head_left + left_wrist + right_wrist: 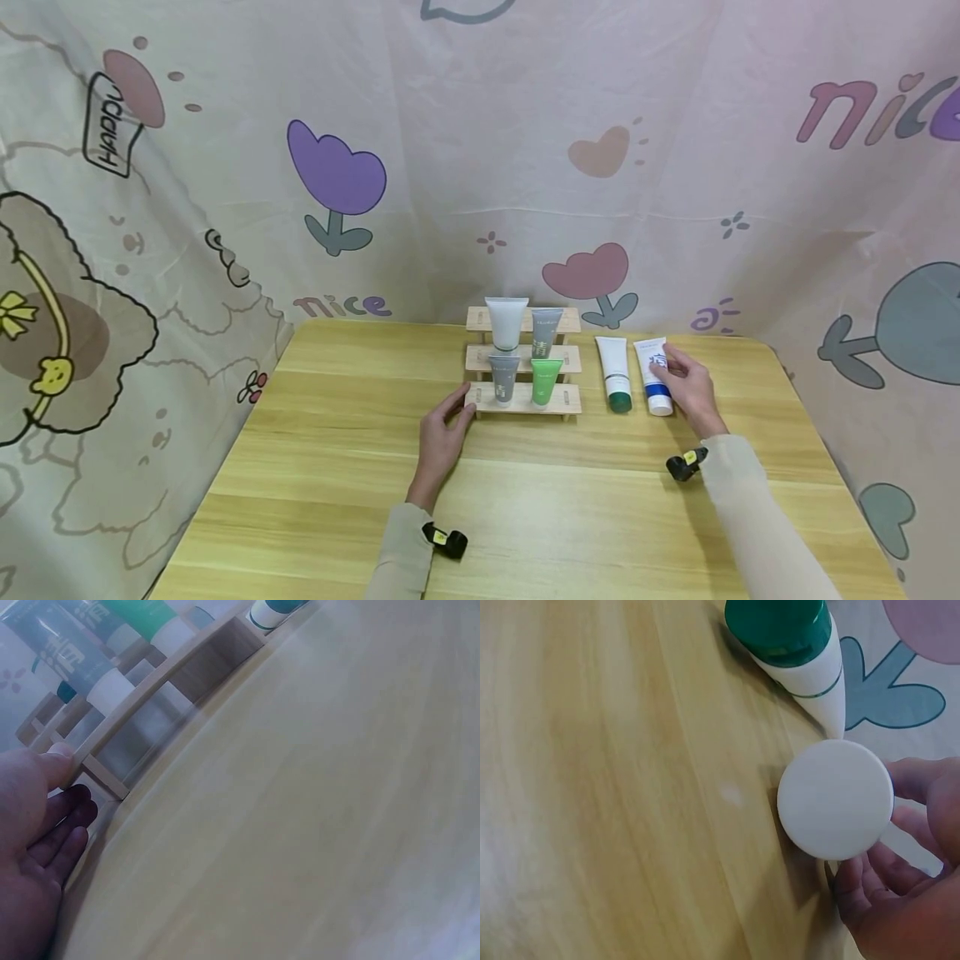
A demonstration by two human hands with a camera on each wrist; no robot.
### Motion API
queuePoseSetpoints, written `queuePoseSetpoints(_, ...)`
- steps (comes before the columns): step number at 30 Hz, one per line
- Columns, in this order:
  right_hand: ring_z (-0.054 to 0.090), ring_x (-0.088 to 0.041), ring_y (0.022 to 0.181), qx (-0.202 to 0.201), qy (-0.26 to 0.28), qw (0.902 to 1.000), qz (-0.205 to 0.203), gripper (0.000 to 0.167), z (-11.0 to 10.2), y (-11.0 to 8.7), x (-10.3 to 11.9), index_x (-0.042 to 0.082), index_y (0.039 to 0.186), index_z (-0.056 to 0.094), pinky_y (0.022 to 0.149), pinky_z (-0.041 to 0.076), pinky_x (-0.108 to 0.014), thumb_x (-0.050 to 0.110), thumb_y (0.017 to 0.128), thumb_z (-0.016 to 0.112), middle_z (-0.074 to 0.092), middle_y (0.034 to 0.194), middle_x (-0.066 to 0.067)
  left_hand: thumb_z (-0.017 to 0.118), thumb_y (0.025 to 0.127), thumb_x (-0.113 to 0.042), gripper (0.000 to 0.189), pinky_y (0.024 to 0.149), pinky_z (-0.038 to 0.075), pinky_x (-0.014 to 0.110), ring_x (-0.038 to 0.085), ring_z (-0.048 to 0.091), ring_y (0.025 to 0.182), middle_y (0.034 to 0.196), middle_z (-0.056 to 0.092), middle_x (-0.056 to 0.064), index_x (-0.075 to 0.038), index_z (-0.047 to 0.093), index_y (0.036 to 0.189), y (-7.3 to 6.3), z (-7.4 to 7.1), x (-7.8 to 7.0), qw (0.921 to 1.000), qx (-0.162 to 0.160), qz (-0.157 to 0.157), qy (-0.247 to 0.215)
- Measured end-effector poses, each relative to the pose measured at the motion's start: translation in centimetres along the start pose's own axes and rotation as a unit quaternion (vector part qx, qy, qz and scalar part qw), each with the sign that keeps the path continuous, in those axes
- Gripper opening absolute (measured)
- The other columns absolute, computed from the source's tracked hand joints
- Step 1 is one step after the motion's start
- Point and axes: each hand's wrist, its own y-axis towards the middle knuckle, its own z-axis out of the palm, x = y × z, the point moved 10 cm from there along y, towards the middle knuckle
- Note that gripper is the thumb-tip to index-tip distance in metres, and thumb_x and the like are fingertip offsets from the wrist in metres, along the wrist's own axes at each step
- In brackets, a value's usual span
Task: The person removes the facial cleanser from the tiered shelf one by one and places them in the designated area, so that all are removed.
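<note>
My right hand (692, 390) grips a white squeeze tube (651, 367) with a blue band and white cap, lying on the table. In the right wrist view the tube's round cap (835, 799) faces the camera, hiding most of its body. Just left of it lies a white tube with a green cap (617, 375). My left hand (441, 440) holds the left end of a three-tier wooden rack (478, 398), its thumb (60, 754) on the lowest shelf's end. The rack bears a white tube (507, 321), two grey tubes (546, 329) and a small green tube (545, 382), all cap down.
The wood-grain table (337, 467) extends in front of the rack and to both sides. Behind it hangs a printed cloth (450, 167) with flowers and hearts. Each wrist carries a small black camera (447, 542).
</note>
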Motion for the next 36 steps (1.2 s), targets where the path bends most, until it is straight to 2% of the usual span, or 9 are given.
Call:
queuePoseSetpoints(8,0.041,-0.041,0.143,-0.017,0.007,0.9998,0.001,0.06,-0.4,0.2,-0.5,0.013,0.158,0.039,0.118,0.035,-0.054,0.032,0.105,0.061,0.041,0.157,-0.025,0.069,0.101,-0.02,0.038,0.101,0.054,0.037,0.025,0.067,0.117,0.138,0.065,0.006,-0.013,0.066,0.138,0.0,0.0,0.1,1.0,-0.002,0.005,0.001)
queuePoseSetpoints(17,0.053,-0.038,0.13,-0.065,-0.032,0.9974,-0.008,0.052,-1.2,0.0,-0.8,0.008,0.15,0.052,0.111,0.043,-0.053,0.036,0.106,0.056,0.056,0.144,-0.024,0.07,0.1,-0.024,0.04,0.098,0.055,0.037,0.025,0.068,0.115,0.137,0.066,0.007,-0.011,0.066,0.138,-0.1,0.0,0.0,0.9999,-0.003,0.013,0.003)
queuePoseSetpoints(28,0.053,-0.037,0.129,-0.067,-0.021,0.9974,-0.016,0.053,-1.6,-0.6,-1.0,0.006,0.148,0.054,0.109,0.045,-0.051,0.039,0.107,0.054,0.056,0.142,-0.024,0.07,0.1,-0.024,0.04,0.099,0.055,0.038,0.026,0.067,0.116,0.136,0.066,0.008,-0.012,0.066,0.138,-0.1,0.2,-0.2,0.9999,-0.001,0.013,-0.004)
queuePoseSetpoints(33,0.054,-0.036,0.128,-0.072,-0.009,0.9972,-0.02,0.054,-2.0,-1.0,-0.8,0.005,0.147,0.054,0.104,0.048,-0.041,0.04,0.106,0.054,0.057,0.141,-0.023,0.069,0.101,-0.024,0.04,0.1,0.054,0.038,0.026,0.066,0.118,0.137,0.065,0.007,-0.012,0.065,0.139,-0.2,0.1,-0.1,0.9999,0.001,0.01,-0.007)
queuePoseSetpoints(36,0.055,-0.036,0.127,-0.086,0.008,0.9957,-0.035,0.051,-2.6,-1.5,-0.3,0.003,0.146,0.054,0.093,0.052,-0.023,0.034,0.107,0.056,0.057,0.14,-0.025,0.069,0.101,-0.024,0.04,0.099,0.055,0.037,0.025,0.066,0.118,0.137,0.066,0.007,-0.012,0.065,0.139,-0.1,0.0,0.0,0.9999,0.003,0.008,-0.006)
